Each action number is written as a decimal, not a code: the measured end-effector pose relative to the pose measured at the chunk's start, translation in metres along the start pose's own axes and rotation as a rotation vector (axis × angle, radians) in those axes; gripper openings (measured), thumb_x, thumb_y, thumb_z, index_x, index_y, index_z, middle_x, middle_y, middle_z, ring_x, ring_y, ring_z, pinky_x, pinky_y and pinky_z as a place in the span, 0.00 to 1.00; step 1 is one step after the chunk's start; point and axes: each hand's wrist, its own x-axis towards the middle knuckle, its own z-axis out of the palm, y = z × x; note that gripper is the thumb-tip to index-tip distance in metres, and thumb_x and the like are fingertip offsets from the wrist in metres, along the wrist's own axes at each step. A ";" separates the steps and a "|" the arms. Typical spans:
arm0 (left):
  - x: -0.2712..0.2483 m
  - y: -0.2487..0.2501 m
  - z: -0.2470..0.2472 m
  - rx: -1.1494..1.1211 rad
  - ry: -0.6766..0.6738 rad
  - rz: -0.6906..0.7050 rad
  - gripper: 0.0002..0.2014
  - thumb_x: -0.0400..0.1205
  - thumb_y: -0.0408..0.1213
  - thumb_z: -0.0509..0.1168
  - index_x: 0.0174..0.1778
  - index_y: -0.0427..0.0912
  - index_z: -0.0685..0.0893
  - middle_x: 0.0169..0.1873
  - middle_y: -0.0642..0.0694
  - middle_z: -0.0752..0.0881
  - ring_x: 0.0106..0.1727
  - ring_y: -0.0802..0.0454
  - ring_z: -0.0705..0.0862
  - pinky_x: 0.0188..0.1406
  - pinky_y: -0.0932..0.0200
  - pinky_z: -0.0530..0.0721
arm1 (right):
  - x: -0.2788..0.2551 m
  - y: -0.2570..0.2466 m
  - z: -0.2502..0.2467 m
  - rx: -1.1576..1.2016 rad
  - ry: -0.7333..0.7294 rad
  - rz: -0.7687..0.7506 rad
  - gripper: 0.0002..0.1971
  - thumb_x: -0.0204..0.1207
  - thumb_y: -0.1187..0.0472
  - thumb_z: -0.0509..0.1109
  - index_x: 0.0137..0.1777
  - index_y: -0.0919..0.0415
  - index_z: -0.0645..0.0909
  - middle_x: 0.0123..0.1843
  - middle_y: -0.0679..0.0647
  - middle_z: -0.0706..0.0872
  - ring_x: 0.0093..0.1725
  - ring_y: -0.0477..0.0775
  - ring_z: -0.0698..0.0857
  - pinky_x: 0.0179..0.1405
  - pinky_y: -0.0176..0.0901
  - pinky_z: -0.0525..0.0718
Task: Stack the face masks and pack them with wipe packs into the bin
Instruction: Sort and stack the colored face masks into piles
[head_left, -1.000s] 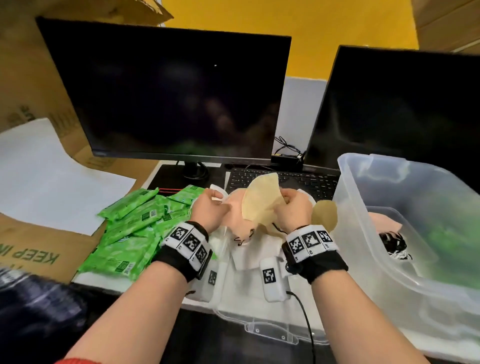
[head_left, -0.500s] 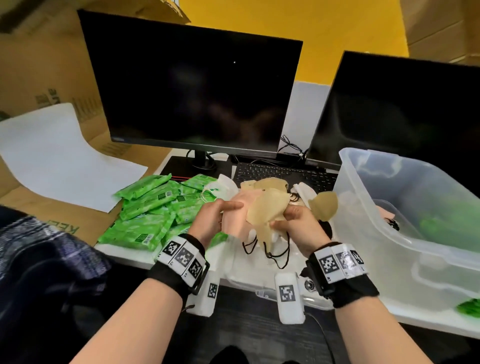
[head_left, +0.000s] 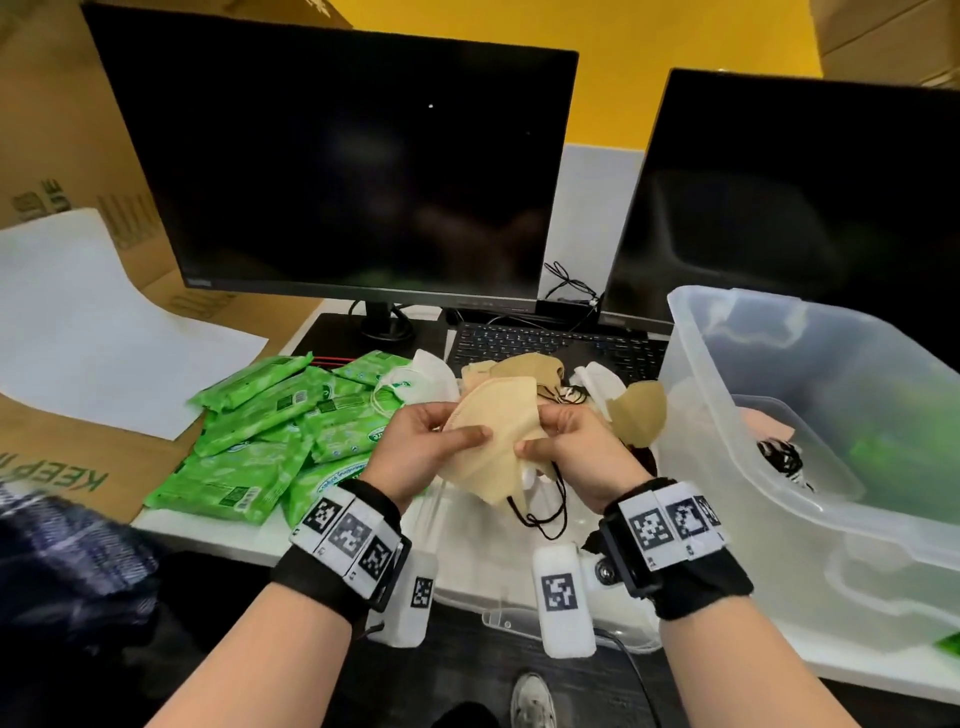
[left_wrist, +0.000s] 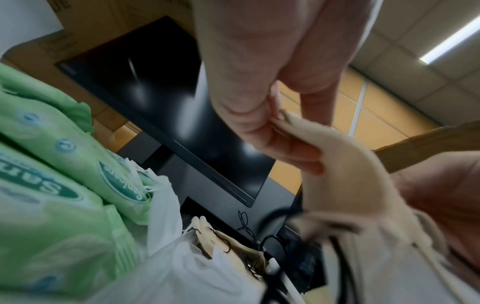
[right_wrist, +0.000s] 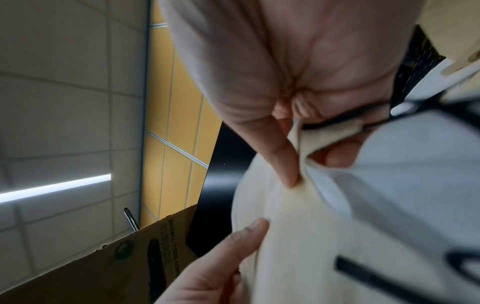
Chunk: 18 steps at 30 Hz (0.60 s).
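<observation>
— Beige fabric: that is the face mask (head_left: 501, 436), held up above the near edge of the bench (head_left: 218, 525) between two grips. Which grip has which side?

— The left hand (head_left: 415, 452) pinches its left edge, thumb on top and fingers curled beneath. The right hand (head_left: 576, 452) pinches the right edge the same way, thumb pressed into the cloth.

— How does the mask lie?

— Folded flat, its long axis runs slantwise: the pointed upper end sits beyond the grips, toward the keyboard (head_left: 545, 345), and the lower end hangs toward the person. Its black ear loops (head_left: 540, 506) dangle below the right grip.

— And from the wrists?

— The left wrist view shows thumb and fingers (left_wrist: 262, 131) closed on the mask's edge. The right wrist view shows the thumb (right_wrist: 280, 164) dug into a fold.

— What lies around the grips?

— Green wipe packs (head_left: 260, 441) lie left of the left grip. More masks (head_left: 519, 369) are heaped just beyond both. The clear bin (head_left: 696, 415) stands right of the right grip, with a mask and something green inside.
</observation>
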 end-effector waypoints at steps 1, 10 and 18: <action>0.000 -0.001 0.000 0.026 0.022 0.009 0.07 0.71 0.23 0.71 0.41 0.37 0.87 0.35 0.46 0.90 0.36 0.50 0.86 0.41 0.55 0.86 | 0.001 0.001 0.001 0.010 0.012 0.004 0.15 0.73 0.82 0.62 0.58 0.76 0.80 0.54 0.68 0.86 0.47 0.60 0.86 0.53 0.49 0.84; -0.003 0.008 -0.002 -0.009 0.104 0.070 0.23 0.72 0.14 0.66 0.47 0.50 0.75 0.38 0.40 0.88 0.35 0.47 0.86 0.33 0.53 0.86 | -0.001 0.010 -0.002 -0.104 0.007 0.024 0.14 0.72 0.81 0.65 0.44 0.61 0.80 0.47 0.66 0.82 0.41 0.57 0.80 0.39 0.38 0.80; -0.007 0.013 -0.018 0.122 0.121 0.105 0.16 0.77 0.15 0.59 0.39 0.41 0.84 0.39 0.47 0.85 0.36 0.58 0.81 0.32 0.71 0.82 | 0.007 0.014 -0.003 -0.361 0.121 0.059 0.11 0.70 0.75 0.71 0.50 0.64 0.83 0.39 0.46 0.79 0.34 0.46 0.75 0.40 0.37 0.78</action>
